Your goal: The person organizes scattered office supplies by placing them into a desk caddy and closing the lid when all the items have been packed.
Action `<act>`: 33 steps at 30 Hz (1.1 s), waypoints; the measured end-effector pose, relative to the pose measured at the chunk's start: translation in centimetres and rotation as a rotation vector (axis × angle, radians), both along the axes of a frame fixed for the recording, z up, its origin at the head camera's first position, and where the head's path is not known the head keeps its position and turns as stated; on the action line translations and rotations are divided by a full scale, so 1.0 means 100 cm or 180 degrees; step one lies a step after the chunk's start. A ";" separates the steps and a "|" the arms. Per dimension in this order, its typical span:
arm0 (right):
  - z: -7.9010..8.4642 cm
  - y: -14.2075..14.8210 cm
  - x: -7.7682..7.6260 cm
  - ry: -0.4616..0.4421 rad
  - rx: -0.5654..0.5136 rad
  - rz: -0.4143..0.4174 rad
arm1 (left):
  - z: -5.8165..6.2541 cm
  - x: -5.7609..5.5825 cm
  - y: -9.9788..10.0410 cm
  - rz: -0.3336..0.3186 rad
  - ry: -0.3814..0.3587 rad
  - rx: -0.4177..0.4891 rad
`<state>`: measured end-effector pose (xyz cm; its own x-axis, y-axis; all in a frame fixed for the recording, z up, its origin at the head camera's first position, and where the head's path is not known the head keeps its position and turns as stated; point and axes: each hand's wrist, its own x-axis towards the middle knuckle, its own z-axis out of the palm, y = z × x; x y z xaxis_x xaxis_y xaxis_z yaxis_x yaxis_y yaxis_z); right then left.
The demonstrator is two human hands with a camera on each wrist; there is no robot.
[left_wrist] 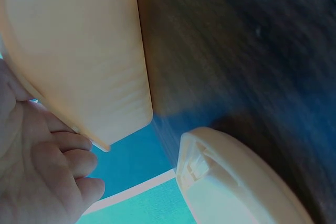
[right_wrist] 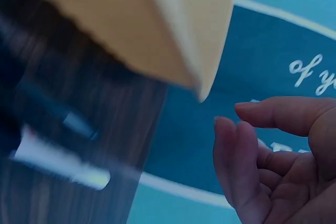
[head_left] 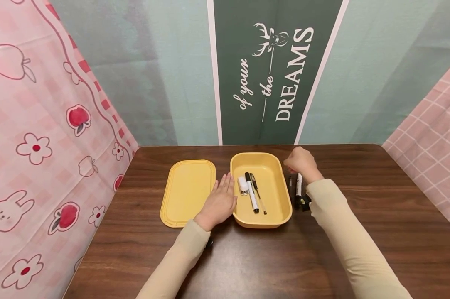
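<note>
A yellow box [head_left: 261,223] stands on the table with a white correction-fluid-like bottle [head_left: 243,185], a black-and-white marker [head_left: 252,193] and a dark-capped pen [head_left: 258,192] inside. My left hand [head_left: 219,203] rests against the box's left rim, fingers extended; the left wrist view shows it touching the rim. Beyond the box's right rim is my right hand [head_left: 300,161]. In the right wrist view that hand [right_wrist: 278,161] has thumb and fingertips apart with nothing between them. Below it lie another marker [head_left: 298,185] and a dark pen [head_left: 290,187], with a small black item [head_left: 305,202] partly hidden by the sleeve.
A yellow lid [head_left: 189,193] lies flat to the left of the box. Brown wood tabletop [head_left: 247,265] surrounds them. Behind the table hangs a green curtain [head_left: 269,133] with printed words, and patterned pink cloth [head_left: 52,166] hangs at the left.
</note>
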<state>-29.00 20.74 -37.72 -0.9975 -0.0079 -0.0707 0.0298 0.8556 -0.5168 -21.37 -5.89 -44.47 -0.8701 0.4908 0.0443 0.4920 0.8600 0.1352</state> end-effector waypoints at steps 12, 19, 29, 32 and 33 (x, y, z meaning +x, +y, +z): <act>-0.025 0.041 0.002 -0.0288 0.0174 -0.0140 | -0.001 -0.002 -0.001 0.0013 -0.0017 -0.0019; -0.037 0.043 0.002 -0.0402 0.0240 -0.0033 | 0.000 -0.002 -0.001 0.0013 -0.0049 -0.0036; -0.049 0.040 0.005 -0.0484 0.0339 -0.0039 | -0.001 -0.002 0.000 0.0023 -0.0047 -0.0041; -0.050 0.040 0.005 -0.0519 0.0339 -0.0035 | -0.001 -0.002 0.000 0.0025 -0.0039 -0.0022; -0.051 0.040 0.005 -0.0541 0.0328 -0.0031 | -0.001 -0.002 0.000 0.0024 -0.0036 -0.0013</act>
